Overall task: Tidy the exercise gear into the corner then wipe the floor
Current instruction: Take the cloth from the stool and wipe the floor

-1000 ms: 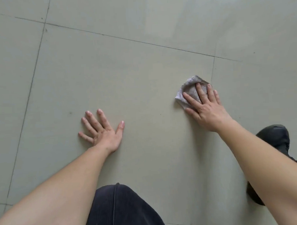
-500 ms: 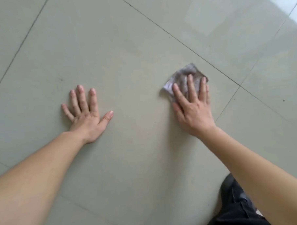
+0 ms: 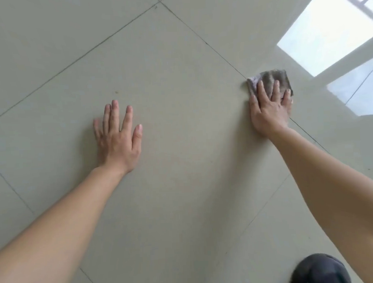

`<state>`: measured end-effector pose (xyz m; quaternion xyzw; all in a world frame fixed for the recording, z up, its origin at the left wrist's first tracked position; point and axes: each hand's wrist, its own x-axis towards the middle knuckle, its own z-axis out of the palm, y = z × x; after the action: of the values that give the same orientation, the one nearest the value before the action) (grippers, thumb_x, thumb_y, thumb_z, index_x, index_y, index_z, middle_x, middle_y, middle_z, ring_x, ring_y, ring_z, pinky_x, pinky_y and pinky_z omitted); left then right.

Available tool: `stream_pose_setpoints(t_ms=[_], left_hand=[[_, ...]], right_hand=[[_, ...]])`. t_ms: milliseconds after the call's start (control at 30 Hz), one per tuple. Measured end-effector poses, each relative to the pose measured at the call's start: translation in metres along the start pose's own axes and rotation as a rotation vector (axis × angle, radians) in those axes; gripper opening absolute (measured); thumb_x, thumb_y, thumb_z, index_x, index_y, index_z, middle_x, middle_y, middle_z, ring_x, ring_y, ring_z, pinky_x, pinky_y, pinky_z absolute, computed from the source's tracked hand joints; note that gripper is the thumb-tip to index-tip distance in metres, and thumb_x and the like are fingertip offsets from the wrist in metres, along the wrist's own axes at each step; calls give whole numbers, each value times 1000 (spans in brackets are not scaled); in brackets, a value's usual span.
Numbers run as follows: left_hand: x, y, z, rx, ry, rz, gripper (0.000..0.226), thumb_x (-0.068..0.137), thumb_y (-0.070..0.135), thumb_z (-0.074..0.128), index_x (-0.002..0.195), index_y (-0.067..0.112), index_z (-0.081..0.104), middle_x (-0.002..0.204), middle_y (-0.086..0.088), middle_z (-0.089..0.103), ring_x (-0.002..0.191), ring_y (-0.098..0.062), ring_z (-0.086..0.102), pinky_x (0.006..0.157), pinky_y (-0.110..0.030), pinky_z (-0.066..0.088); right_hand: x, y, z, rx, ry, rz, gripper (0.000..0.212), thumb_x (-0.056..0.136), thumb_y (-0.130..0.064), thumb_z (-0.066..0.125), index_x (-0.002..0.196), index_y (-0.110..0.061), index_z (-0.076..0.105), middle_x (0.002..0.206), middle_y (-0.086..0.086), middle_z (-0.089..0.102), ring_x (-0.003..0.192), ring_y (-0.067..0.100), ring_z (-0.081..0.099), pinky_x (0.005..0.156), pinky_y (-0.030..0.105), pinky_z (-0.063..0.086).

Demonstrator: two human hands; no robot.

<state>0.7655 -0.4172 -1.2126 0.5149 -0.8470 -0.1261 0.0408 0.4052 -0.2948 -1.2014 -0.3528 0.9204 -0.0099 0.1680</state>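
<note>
A crumpled grey cloth (image 3: 269, 79) lies on the pale tiled floor (image 3: 178, 66) at the right, across a grout line. My right hand (image 3: 269, 110) presses flat on the cloth, fingers spread over it, and covers its near half. My left hand (image 3: 117, 138) rests palm down on the bare floor at the left, fingers apart, holding nothing. No exercise gear is in view.
A bright window reflection (image 3: 330, 30) shines on the floor at the upper right. My dark-clothed knee (image 3: 319, 270) shows at the bottom right. Grout lines cross the tiles diagonally.
My right hand has slid the cloth to the right and farther away, onto a grout line. The view has turned, bringing the window reflection in. My left hand stays planted on the floor.
</note>
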Motion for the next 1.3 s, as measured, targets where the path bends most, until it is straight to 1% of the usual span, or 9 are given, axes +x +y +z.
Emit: stream_pose_setpoints(t_ms=[233, 367, 433, 600, 667, 900, 1033, 1133, 1300], left_hand=[[-42, -43, -21, 141, -77, -336, 67, 101, 44, 33, 157, 12, 13, 164, -14, -5, 151, -28, -6, 118, -57, -5], [-53, -59, -22, 148, -67, -386, 69, 101, 46, 32, 157, 13, 9, 164, -15, -8, 151, -29, -8, 117, -57, -6], [-55, -65, -24, 125, -45, -402, 71, 100, 47, 34, 157, 13, 9, 163, -16, -7, 151, -29, -7, 117, -57, -4], [-59, -74, -23, 94, -82, -503, 72, 100, 50, 29, 157, 13, 5, 164, -13, -8, 151, -26, -9, 116, -60, -4], [-57, -74, -16, 77, -128, -536, 68, 102, 49, 23, 157, 15, 2, 164, -8, -12, 151, -23, -12, 115, -62, -6], [-58, -74, -11, 75, -86, -548, 61, 104, 42, 21, 157, 18, 5, 165, -4, -8, 151, -21, -10, 115, -60, -4], [-60, -73, -7, 71, -26, -554, 58, 104, 39, 23, 157, 18, 11, 165, -4, -2, 152, -20, -5, 116, -58, -4], [-59, -74, -4, 86, -11, -547, 59, 104, 40, 24, 157, 17, 11, 165, -5, -1, 152, -21, -5, 116, -59, -4], [-57, -76, -3, 90, -34, -543, 62, 103, 42, 21, 157, 14, 11, 165, -8, -1, 152, -24, -5, 114, -62, -4]], right_hand=[[-142, -110, 58, -119, -133, -753, 52, 105, -49, 22, 156, -38, 24, 168, 3, 9, 151, 45, -5, 121, 50, -10], [-96, -92, 36, -251, -173, -1170, 49, 105, -51, 23, 153, -43, 31, 166, -5, 20, 154, 26, 12, 124, 49, -4], [-45, -68, 17, -280, -73, -1021, 52, 102, -57, 20, 152, -46, 30, 166, -5, 22, 153, 21, 16, 124, 53, 0], [34, -29, -24, -15, -58, -38, 55, 102, -47, 29, 156, -41, 20, 168, -1, 4, 154, 30, 4, 122, 57, 2], [23, -53, -17, 12, -28, 53, 56, 103, -41, 27, 158, -36, 17, 169, 0, 2, 154, 34, 1, 123, 52, -2], [-112, -172, 71, -84, -105, -872, 55, 98, -29, 30, 153, -29, 37, 165, 6, 21, 150, 47, 11, 123, 57, 2], [-94, -163, 53, -195, -155, -1248, 47, 105, -37, 36, 151, -36, 38, 164, -3, 25, 153, 30, 15, 123, 47, -1], [-17, -131, 28, -232, -64, -1017, 53, 99, -60, 30, 150, -46, 34, 165, -5, 21, 153, 26, 18, 122, 53, 1], [58, -77, -18, -42, -44, -24, 63, 98, -64, 23, 157, -41, 16, 168, 5, 1, 153, 38, 0, 123, 54, -2]])
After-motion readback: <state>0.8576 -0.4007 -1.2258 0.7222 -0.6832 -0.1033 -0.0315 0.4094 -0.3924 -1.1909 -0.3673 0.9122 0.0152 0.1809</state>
